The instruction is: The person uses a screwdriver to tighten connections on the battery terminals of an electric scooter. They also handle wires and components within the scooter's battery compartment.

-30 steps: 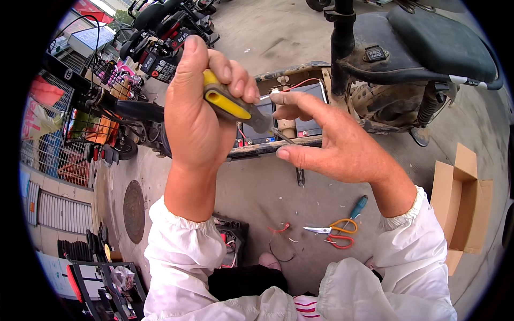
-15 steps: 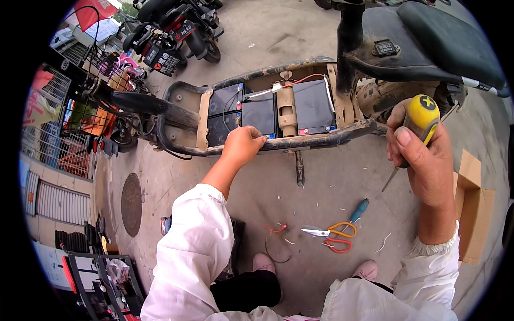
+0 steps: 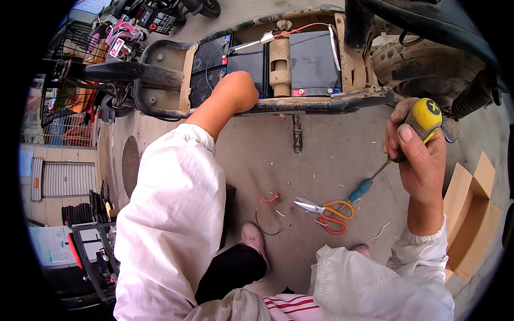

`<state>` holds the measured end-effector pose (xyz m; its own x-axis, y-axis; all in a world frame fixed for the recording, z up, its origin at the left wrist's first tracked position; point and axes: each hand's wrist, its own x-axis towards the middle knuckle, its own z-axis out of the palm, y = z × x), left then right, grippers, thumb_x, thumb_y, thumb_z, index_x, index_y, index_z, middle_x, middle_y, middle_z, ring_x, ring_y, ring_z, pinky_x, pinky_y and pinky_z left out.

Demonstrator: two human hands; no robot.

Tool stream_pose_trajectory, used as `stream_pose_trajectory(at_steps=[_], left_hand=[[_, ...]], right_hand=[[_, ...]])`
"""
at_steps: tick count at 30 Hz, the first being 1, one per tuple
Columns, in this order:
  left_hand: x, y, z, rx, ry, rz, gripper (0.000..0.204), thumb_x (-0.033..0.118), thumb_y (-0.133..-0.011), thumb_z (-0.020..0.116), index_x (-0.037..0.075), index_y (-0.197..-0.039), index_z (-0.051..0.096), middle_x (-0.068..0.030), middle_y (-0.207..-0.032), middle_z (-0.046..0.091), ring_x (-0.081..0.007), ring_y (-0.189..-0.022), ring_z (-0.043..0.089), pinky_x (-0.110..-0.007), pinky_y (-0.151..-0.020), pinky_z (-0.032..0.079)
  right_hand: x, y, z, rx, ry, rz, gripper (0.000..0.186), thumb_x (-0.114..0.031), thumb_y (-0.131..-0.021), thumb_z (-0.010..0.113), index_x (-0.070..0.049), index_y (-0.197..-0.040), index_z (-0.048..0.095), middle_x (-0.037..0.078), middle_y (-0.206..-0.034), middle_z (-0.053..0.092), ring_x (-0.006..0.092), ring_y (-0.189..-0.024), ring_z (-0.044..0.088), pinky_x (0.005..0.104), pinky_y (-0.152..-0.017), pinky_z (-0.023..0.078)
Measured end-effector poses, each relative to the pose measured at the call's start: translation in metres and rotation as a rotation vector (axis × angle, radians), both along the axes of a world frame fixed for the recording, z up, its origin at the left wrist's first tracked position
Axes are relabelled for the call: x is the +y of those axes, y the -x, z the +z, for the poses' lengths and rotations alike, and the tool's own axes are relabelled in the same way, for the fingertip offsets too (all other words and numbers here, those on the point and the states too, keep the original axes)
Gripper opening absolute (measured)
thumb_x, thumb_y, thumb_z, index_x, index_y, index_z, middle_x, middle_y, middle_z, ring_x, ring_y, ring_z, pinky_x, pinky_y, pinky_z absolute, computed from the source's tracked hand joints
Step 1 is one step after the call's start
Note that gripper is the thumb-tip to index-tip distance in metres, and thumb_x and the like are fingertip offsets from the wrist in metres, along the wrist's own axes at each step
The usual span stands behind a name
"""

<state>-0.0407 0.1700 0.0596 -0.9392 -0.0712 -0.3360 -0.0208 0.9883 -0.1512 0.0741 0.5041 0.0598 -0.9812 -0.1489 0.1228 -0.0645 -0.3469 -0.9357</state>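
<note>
My left hand [image 3: 235, 91] is closed at the near edge of the middle black battery [image 3: 247, 60], its fingertips hidden beneath it. This battery lies in the floor frame [image 3: 316, 105] of an electric scooter, among several black batteries. A tan metal bracket [image 3: 279, 67] separates it from the right-hand battery [image 3: 316, 56], which has red and blue terminals along its near edge. On the left side a thin black wire [image 3: 208, 64] loops over the batteries. My right hand [image 3: 423, 160], held off to the right, grips a screwdriver [image 3: 424, 120] with a yellow-and-black handle, its shaft slanting down to the left.
On the concrete lie scissors [image 3: 336, 216] with orange and red handles, a teal-handled tool [image 3: 360, 189], a short red wire [image 3: 267, 198] and white scraps. An open cardboard box [image 3: 471, 224] stands at right. A kickstand [image 3: 297, 134] juts from the frame toward me.
The view has shifted, bringing the scooter higher in the picture. My left hand has turned so its fingertips no longer show. My right hand still holds the screwdriver.
</note>
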Motion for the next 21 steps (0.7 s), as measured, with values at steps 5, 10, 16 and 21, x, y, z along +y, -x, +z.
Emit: stream_pose_trajectory(at_steps=[5,10,16,21], left_hand=[[0.023,-0.006,0.004,0.03,0.106,-0.111,0.029,0.027,-0.09,0.07,-0.002,-0.091,0.075,-0.0244,-0.09,0.07,-0.0396,-0.094,0.069,-0.047,-0.086,0.054],[0.0,-0.002,0.007,0.005,0.03,-0.173,0.03,0.027,-0.091,0.068,-0.001,-0.085,0.074,-0.0243,-0.088,0.069,-0.0421,-0.088,0.067,-0.047,-0.082,0.053],[0.016,-0.005,0.007,-0.008,0.149,-0.111,0.032,0.03,-0.092,0.069,-0.001,-0.096,0.076,-0.0224,-0.102,0.072,-0.0416,-0.099,0.069,-0.047,-0.088,0.056],[0.006,0.0,0.012,-0.046,0.022,-0.165,0.031,0.029,-0.087,0.073,-0.001,-0.09,0.076,-0.0264,-0.094,0.07,-0.0442,-0.093,0.068,-0.047,-0.085,0.055]], right_hand=[[-0.003,-0.004,-0.038,-0.091,-0.11,0.089,0.023,-0.012,-0.091,0.075,-0.004,-0.106,0.06,-0.002,-0.091,0.057,0.0056,-0.084,0.051,0.0221,-0.074,0.043],[-0.017,-0.006,-0.082,-0.031,-0.17,0.153,0.022,-0.007,-0.093,0.071,-0.006,-0.11,0.057,-0.001,-0.096,0.057,0.008,-0.089,0.053,0.0245,-0.078,0.046],[-0.019,-0.008,-0.107,0.005,-0.279,0.092,0.02,-0.006,-0.093,0.069,-0.004,-0.109,0.057,0.002,-0.096,0.058,0.011,-0.088,0.055,0.0268,-0.079,0.047],[-0.014,-0.003,-0.104,0.023,-0.481,0.072,0.017,-0.009,-0.094,0.066,-0.003,-0.106,0.055,0.008,-0.093,0.059,0.0136,-0.085,0.056,0.0281,-0.077,0.047]])
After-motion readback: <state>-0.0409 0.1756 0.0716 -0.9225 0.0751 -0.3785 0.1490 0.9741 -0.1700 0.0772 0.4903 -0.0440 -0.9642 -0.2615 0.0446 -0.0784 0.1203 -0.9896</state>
